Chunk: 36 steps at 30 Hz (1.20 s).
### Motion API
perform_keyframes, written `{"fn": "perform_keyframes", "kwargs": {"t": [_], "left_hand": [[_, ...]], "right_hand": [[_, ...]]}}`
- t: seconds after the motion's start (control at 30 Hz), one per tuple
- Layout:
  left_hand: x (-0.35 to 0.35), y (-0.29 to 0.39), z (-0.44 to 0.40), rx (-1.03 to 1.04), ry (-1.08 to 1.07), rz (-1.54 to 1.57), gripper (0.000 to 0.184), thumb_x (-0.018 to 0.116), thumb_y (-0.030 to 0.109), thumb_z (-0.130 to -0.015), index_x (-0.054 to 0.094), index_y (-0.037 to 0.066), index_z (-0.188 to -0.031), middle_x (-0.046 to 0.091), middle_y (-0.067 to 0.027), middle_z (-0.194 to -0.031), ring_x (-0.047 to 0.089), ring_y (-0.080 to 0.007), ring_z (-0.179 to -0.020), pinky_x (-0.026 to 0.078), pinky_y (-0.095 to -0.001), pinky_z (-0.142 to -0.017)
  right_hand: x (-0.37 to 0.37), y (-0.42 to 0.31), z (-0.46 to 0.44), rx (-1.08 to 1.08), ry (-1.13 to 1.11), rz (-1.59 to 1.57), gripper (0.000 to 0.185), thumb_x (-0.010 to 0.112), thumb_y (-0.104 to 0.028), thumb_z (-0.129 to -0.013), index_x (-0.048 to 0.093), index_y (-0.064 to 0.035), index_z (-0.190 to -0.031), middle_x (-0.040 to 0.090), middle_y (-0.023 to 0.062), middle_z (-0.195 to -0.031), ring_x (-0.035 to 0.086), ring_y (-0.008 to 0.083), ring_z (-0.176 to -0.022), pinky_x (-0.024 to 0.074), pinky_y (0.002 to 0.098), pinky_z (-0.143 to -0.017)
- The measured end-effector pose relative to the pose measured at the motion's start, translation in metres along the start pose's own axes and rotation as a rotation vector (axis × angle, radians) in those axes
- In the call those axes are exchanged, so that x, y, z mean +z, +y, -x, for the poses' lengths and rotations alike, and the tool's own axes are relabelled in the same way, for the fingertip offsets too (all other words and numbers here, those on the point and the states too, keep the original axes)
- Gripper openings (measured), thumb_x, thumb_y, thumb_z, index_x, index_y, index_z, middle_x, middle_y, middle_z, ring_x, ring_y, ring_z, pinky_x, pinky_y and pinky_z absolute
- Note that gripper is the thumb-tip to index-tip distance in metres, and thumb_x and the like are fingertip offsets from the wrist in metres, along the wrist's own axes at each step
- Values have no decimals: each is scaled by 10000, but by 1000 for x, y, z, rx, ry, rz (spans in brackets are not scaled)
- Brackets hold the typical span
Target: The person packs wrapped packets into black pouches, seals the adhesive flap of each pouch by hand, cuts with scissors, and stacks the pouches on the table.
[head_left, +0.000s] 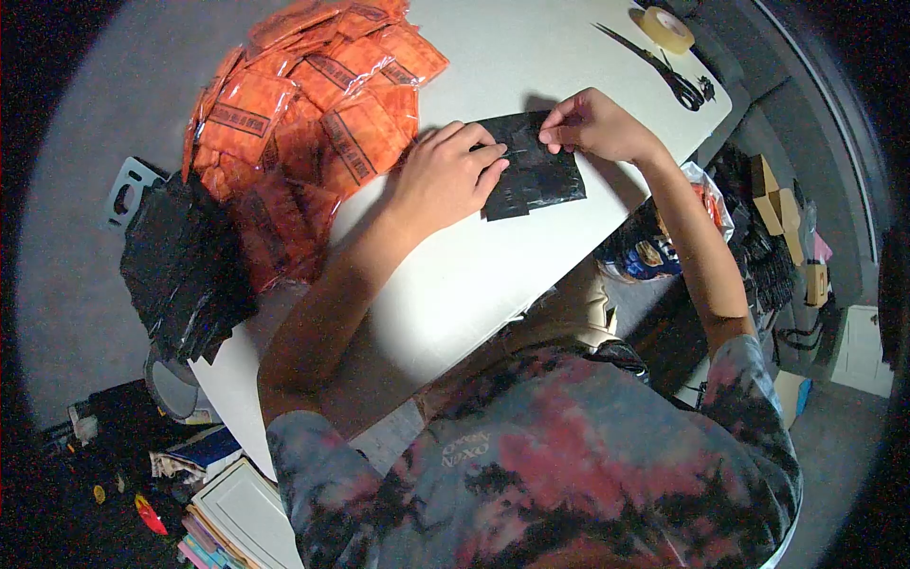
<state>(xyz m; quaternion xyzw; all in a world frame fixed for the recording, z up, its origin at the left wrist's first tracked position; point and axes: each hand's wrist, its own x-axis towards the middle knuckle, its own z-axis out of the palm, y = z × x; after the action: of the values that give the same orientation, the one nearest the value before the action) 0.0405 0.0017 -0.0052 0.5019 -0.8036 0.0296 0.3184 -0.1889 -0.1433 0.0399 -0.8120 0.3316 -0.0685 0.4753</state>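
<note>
A flat black plastic mailer bag (545, 180) lies on the white table between my two hands. My left hand (453, 175) rests over its left side, thumb and index finger close together on the plastic; the other fingertips are partly hidden. At the bag's upper right edge, my right hand (602, 128) pinches the plastic between thumb and fingers. Left of my left hand is a large pile of orange packets (327, 81) in clear wrapping, with dark printed labels.
A stack of black plastic bags (180, 266) sits at the table's left corner. Scissors (675, 83) and a tape roll (667, 30) lie at the far right. The white table's (427, 313) near edge runs diagonally before me. Cardboard boxes (779, 209) stand on the right.
</note>
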Motion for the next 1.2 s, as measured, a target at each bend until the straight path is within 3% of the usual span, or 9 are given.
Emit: {"fn": "perform_keyframes", "kwargs": {"t": [0.37,0.77,0.87,0.93,1.2], "left_hand": [[1,2,0,40,2,-7,209,703,193,-938,779,39,-1057,679,-71,-1001,634,-271,-988,527,-419,-901],[-1,6,-2,5,-39,11,226,681,193,-953,714,32,-1107,691,-109,-1158,664,-310,-1020,545,-415,-923],[-2,8,-2,-26,-42,18,236,671,203,-962,679,64,-1153,675,-90,-1227,670,-306,-1020,552,-421,-915],[-2,6,-2,74,-91,-104,257,674,190,-943,683,102,-1184,660,-59,-1286,667,-275,-1029,558,-411,-910],[0,1,-2,167,-135,-163,300,687,143,-874,718,137,-1172,673,19,-1327,627,-220,-1012,557,-385,-915]], "right_hand": [[1,-5,0,31,-5,14,124,726,-63,-936,782,24,-1005,769,63,-840,686,110,-751,537,261,-697],[2,-1,-3,22,2,78,136,754,-105,-918,795,9,-979,769,61,-816,674,108,-726,531,270,-679],[3,1,-5,2,15,66,140,764,-128,-916,797,5,-944,764,54,-790,663,106,-698,527,270,-665],[3,2,-6,35,5,75,153,775,-150,-911,798,1,-919,757,46,-766,649,100,-673,520,272,-646],[3,-4,-6,42,3,95,165,791,-163,-886,797,2,-879,744,43,-730,634,95,-627,509,272,-604]]}}
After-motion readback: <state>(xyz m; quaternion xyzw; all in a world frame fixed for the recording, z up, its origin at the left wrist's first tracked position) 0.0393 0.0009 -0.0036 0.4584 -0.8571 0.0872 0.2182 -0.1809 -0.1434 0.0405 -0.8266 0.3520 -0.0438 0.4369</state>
